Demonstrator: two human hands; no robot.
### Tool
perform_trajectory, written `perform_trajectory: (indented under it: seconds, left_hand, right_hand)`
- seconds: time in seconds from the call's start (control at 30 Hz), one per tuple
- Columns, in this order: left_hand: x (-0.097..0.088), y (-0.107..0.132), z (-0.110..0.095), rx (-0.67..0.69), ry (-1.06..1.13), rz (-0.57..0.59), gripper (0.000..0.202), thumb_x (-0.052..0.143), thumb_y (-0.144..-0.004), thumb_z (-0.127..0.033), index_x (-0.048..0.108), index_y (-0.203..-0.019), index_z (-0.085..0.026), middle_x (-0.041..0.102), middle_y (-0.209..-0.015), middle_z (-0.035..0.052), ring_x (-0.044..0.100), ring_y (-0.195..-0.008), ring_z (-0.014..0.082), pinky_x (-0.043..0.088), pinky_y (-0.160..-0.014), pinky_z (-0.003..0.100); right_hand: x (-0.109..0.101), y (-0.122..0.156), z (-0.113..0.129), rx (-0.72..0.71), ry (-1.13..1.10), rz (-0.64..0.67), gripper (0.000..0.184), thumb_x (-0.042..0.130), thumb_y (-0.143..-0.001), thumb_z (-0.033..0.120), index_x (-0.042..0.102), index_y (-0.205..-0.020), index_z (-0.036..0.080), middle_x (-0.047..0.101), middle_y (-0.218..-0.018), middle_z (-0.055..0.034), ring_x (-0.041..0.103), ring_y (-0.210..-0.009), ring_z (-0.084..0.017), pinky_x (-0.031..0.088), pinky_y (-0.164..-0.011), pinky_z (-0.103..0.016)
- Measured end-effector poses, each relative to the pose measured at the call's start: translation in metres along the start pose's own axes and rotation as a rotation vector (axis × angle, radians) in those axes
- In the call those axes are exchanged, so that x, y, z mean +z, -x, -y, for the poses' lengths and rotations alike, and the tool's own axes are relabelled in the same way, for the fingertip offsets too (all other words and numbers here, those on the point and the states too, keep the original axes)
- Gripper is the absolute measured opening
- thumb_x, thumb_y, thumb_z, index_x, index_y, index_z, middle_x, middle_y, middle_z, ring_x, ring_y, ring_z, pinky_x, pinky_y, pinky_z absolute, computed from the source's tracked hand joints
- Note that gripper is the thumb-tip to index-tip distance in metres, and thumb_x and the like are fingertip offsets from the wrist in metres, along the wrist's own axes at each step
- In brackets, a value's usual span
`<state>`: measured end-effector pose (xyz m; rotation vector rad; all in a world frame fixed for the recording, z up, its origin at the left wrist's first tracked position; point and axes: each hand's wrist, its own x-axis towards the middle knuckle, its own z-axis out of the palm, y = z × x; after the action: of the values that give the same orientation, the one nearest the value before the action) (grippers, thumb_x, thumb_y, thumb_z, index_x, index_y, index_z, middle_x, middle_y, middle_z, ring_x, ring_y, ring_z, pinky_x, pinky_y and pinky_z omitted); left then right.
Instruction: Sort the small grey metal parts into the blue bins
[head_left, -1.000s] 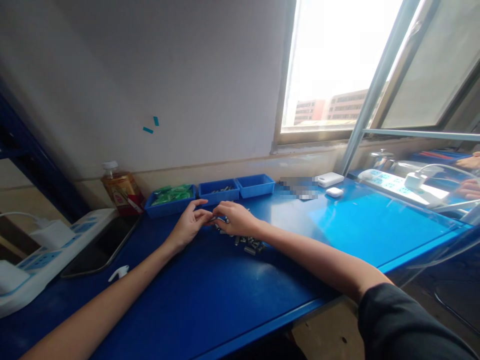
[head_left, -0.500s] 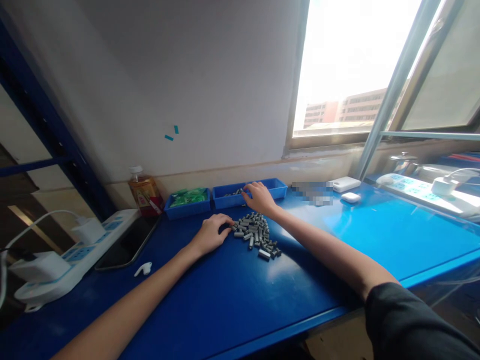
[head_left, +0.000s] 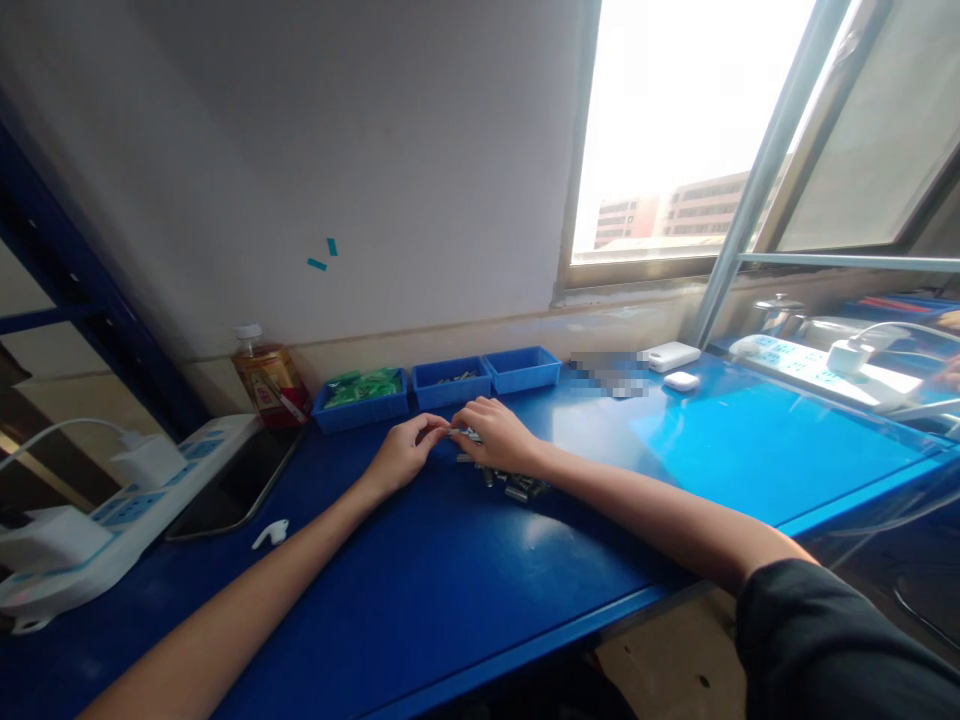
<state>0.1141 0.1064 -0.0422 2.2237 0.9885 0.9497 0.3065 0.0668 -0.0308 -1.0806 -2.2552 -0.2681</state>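
My left hand (head_left: pixel 400 455) is closed in a pinch, with a small metal cylinder (head_left: pixel 451 433) at its fingertips. Against the same piece, my right hand (head_left: pixel 499 436) curls its thumb and fingers together; whatever it holds is too small and covered to make out. Both hands meet just above the blue table (head_left: pixel 420 590). Under and behind my right hand lies a pile of short grey metal cylinders (head_left: pixel 516 492), partly hidden by it. Just beyond the hands stands a blue bin (head_left: pixel 442 398) with small metal parts inside.
Another blue bin (head_left: pixel 523 382) adjoins on the right; a third bin (head_left: pixel 367 412) holds green packets. At left are a drink bottle (head_left: pixel 268 378), a phone (head_left: pixel 232 485), a power strip (head_left: pixel 139 510) and a white earbud (head_left: pixel 271 534). White cases (head_left: pixel 672 357) lie at the back right.
My right hand has come back from the blue bin toward me and joined my left fingertips. My left hand has lifted slightly off the pile's edge with a piece. The view has shifted slightly.
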Motion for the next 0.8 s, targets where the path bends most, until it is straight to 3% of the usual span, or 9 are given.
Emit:
perform_trajectory:
  seconds: [0.1,0.23,0.33,0.5,0.67,0.8]
  left_hand:
    - [0.003,0.000,0.002,0.005,-0.028,-0.011,0.037,0.046,-0.089,-0.042,0.062,-0.109,-0.016,0.069,-0.106,0.0084,0.063,-0.096,0.0232,0.049,-0.084,0.035]
    - [0.009,0.001,0.003,0.094,-0.273,0.039,0.036,0.048,-0.087,-0.028,0.059,-0.120,-0.020,0.063,-0.120,0.0093,0.056,-0.110,0.0249,0.043,-0.096,0.041]
    - [0.010,0.003,0.001,0.111,-0.399,0.117,0.030,0.047,-0.088,-0.026,0.062,-0.114,-0.026,0.063,-0.120,0.0050,0.054,-0.112,0.0254,0.042,-0.095,0.044]
    - [0.007,0.004,-0.006,0.106,-0.388,0.053,0.013,0.051,-0.086,-0.027,0.062,-0.091,-0.020,0.068,-0.095,0.0059,0.059,-0.095,0.0234,0.045,-0.085,0.038]
    - [0.005,0.005,-0.008,0.071,-0.214,-0.052,0.013,0.049,-0.088,-0.032,0.052,-0.092,-0.020,0.063,-0.088,0.0038,0.060,-0.084,0.0193,0.047,-0.078,0.033]
    - [0.003,0.005,-0.008,0.046,-0.123,-0.077,0.016,0.049,-0.089,-0.037,0.047,-0.091,-0.021,0.063,-0.083,0.0009,0.060,-0.075,0.0166,0.046,-0.071,0.029]
  right_hand:
    - [-0.007,-0.011,-0.009,0.018,0.072,-0.048,0.020,0.052,-0.092,0.033,0.062,-0.093,0.017,0.066,-0.088,-0.0062,0.055,-0.085,-0.018,0.036,-0.075,-0.030]
    - [-0.021,-0.035,-0.035,0.258,0.181,-0.115,0.029,0.049,-0.093,0.041,0.062,-0.101,0.017,0.068,-0.094,-0.0080,0.057,-0.090,-0.021,0.037,-0.078,-0.032]
    - [-0.023,-0.038,-0.051,0.389,0.188,-0.081,0.035,0.048,-0.093,0.044,0.059,-0.110,0.016,0.068,-0.097,-0.0091,0.057,-0.092,-0.023,0.038,-0.078,-0.033]
    - [-0.013,-0.007,-0.043,0.217,0.094,-0.005,0.023,0.049,-0.093,0.034,0.064,-0.098,0.017,0.067,-0.090,-0.0063,0.056,-0.089,-0.021,0.039,-0.080,-0.032]
    - [-0.005,0.002,-0.017,0.064,-0.020,0.032,0.019,0.061,-0.085,0.030,0.064,-0.099,0.017,0.066,-0.090,-0.0055,0.055,-0.088,-0.019,0.038,-0.079,-0.030]
    - [-0.004,-0.002,-0.003,-0.041,-0.007,0.071,0.016,0.057,-0.088,0.029,0.063,-0.097,0.018,0.065,-0.088,-0.0051,0.054,-0.086,-0.018,0.037,-0.075,-0.030]
